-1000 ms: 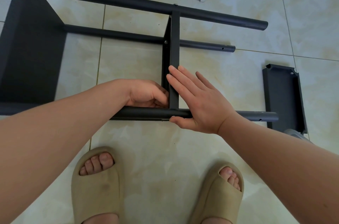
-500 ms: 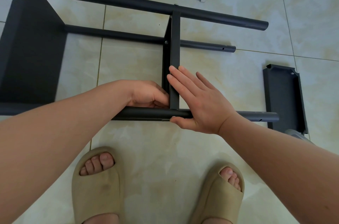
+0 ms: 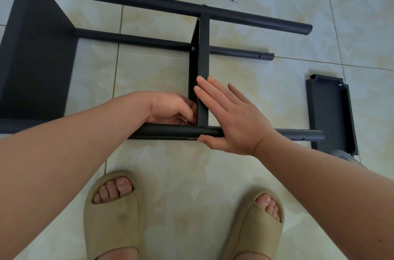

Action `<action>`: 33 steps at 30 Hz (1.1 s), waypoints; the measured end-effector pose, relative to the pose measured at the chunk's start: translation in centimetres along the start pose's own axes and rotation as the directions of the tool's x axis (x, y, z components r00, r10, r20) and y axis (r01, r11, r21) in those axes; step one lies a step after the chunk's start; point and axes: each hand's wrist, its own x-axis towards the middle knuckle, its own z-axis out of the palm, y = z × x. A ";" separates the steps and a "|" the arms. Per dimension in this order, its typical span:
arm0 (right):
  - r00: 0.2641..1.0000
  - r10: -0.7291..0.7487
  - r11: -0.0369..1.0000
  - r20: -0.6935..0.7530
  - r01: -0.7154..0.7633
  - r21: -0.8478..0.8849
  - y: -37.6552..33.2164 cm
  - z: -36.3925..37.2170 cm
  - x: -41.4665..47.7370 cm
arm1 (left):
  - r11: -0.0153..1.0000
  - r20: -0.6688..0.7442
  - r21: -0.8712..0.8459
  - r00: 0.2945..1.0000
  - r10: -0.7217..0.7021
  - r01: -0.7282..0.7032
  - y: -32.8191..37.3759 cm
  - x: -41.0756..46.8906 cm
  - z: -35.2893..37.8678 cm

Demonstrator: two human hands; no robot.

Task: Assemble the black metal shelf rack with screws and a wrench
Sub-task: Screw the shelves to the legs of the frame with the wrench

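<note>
Tiled floor point(image 3: 170, 163), one, pale, filling the view. Black metal shelf rack point(image 3: 149, 4), one, part-built, lay on its side from 9 o'clock across to 2 o'clock. Shelves, three: a large end shelf point(image 3: 36, 57) at 9 o'clock, fixed to the tubes; a middle shelf point(image 3: 204, 57) seen edge-on near centre, standing between the far and near tubes; a loose shelf point(image 3: 328, 110) at 3 o'clock, flat on the floor, just beside the near tube's free end. Tubes in sight, three: far tube point(image 3: 255, 20) at 12 o'clock, low tube point(image 3: 138, 39) beneath it, near tube point(image 3: 181, 132) at centre. Sandals, two, tan: left sandal point(image 3: 113, 223) at 7 o'clock, right sandal point(image 3: 255, 230) at 5 o'clock. Hands, two. Right hand point(image 3: 236, 119) lay flat, fingers straight and together against the middle shelf's right face, thumb on the near tube, gripping nothing. Left hand point(image 3: 170, 108) sat in the inner corner where the middle shelf met the near tube, fingers curled; whether they held anything could not be told. Screw heads near the middle shelf, two: lower screw point(image 3: 193, 49), upper screw point(image 3: 205, 5). Small holes in the tube ends, two.
</note>
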 end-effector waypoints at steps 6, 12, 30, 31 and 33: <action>1.000 0.003 1.000 0.000 -0.003 0.007 -0.1 -0.1 0.0 | 0.989 -0.062 0.145 0.998 -0.014 0.022 -0.2 -0.1 0.1; 1.000 0.003 1.000 0.001 -0.004 0.009 0.0 0.0 0.0 | 0.998 -0.070 0.070 0.998 0.008 -0.003 -0.1 -0.1 0.2; 1.000 0.009 1.000 0.027 -0.009 -0.004 -0.1 -0.2 0.1 | 0.992 -0.048 0.124 0.999 -0.021 0.027 0.1 -0.4 0.5; 1.000 0.009 1.000 0.029 -0.009 -0.006 -0.1 -0.2 0.1 | 0.992 -0.069 0.123 0.998 -0.013 0.022 0.1 -0.4 0.4; 1.000 0.008 1.000 0.031 -0.008 -0.007 0.0 -0.2 0.1 | 0.993 -0.084 0.115 0.996 -0.008 0.018 -0.1 -0.2 0.2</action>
